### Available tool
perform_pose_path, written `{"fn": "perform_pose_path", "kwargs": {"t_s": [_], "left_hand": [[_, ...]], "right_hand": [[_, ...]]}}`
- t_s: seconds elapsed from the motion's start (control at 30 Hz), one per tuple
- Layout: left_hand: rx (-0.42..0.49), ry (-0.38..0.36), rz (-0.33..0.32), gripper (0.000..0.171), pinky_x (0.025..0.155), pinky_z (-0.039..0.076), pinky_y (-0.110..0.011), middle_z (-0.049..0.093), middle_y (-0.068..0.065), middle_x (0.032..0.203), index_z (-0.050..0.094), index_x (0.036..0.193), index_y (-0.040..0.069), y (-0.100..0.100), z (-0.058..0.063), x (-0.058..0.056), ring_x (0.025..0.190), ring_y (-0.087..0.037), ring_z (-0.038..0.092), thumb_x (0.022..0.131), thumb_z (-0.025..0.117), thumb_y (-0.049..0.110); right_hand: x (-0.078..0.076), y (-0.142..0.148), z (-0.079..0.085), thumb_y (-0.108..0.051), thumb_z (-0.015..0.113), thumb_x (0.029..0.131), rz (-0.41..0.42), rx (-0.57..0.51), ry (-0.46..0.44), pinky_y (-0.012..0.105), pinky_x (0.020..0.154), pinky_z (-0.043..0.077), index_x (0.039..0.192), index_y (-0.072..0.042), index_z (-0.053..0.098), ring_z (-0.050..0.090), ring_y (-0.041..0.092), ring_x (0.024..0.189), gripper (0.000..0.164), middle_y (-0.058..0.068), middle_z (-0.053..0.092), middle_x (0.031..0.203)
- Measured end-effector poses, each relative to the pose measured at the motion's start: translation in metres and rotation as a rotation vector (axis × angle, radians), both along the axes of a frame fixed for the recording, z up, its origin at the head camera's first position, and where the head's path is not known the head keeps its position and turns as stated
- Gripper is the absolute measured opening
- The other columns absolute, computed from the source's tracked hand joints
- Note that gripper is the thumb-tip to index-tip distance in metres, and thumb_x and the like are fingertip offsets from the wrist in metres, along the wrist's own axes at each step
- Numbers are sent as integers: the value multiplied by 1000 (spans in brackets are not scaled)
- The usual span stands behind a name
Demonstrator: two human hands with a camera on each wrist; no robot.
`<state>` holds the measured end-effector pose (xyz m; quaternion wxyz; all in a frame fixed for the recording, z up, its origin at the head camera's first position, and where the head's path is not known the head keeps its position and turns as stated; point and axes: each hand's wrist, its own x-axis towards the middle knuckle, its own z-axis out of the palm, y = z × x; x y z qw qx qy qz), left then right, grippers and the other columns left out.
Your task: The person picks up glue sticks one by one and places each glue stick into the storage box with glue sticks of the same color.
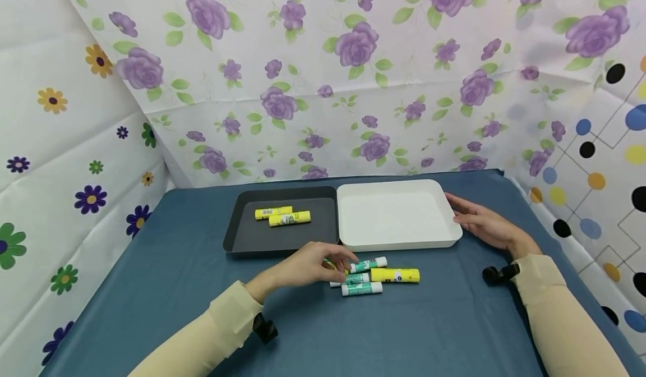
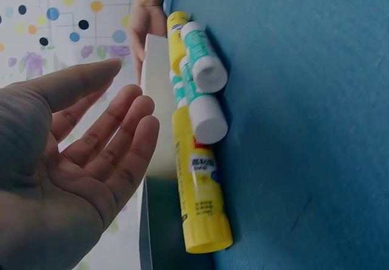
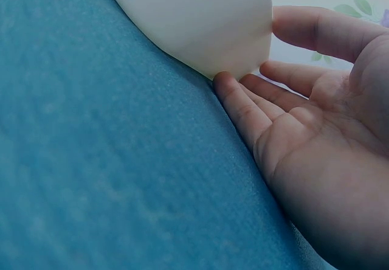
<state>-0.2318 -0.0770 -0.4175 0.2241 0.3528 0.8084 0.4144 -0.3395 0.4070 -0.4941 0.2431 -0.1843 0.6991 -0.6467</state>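
My left hand (image 1: 319,262) hovers over a loose group of glue sticks, its fingers slightly bent with nothing between them. Three of these are green and white, among them the nearest glue stick (image 1: 361,289); a yellow glue stick (image 1: 395,275) lies at their right. Another yellow glue stick (image 2: 203,197) lies nearest the left hand in the left wrist view, mostly hidden by that hand in the head view. At the right side of the white tray (image 1: 398,215), my right hand (image 1: 487,224) touches the rim with the thumb and the outer wall with extended fingertips.
A dark grey tray (image 1: 242,234) stands directly left of the white one, with two yellow glue sticks (image 1: 290,218) lying in it. Blue cloth (image 1: 414,332) covers the table. Patterned curtains (image 1: 313,74) hang behind and at both sides.
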Motion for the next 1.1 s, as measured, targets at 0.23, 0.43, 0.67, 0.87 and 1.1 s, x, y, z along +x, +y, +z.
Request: {"fn": "perform_pose_path", "kwargs": {"t_s": [0.23,0.43,0.67,0.87,1.1], "left_hand": [[-16,-47,-4,36,92,55,-25,70,-9,121,68,136,12,5,-3,8,107,-15,68,100,72,9],[-40,-69,-18,38,92,55,-24,71,-6,122,67,137,14,7,-8,12,107,-12,68,99,72,9],[-53,-65,-80,39,90,56,-23,69,-7,130,67,137,10,9,-9,14,106,-11,68,99,72,6],[-131,5,-110,39,84,55,-21,70,0,122,67,137,14,14,-11,17,93,-1,64,99,73,8],[-230,134,-154,39,82,52,-18,66,9,107,69,136,18,22,-16,25,91,1,60,98,74,9]], "right_hand": [[0,-1,0,-10,47,112,-11,3,-4,12,106,38,169,-17,-1,-6,30,160,75,10,-11,174],[1,-1,0,-10,47,112,-7,-5,-9,13,106,39,169,-18,0,-1,25,160,74,10,-10,175],[0,-2,3,-10,46,112,-6,8,-1,12,105,39,169,-18,-1,-5,32,160,74,10,-11,174],[1,-3,5,-10,46,112,-12,11,-4,13,105,39,169,-17,-3,-7,36,159,75,11,-12,174],[1,-3,4,-10,46,112,-13,13,-10,12,104,40,169,-16,-3,-7,31,160,75,11,-12,174]]}}
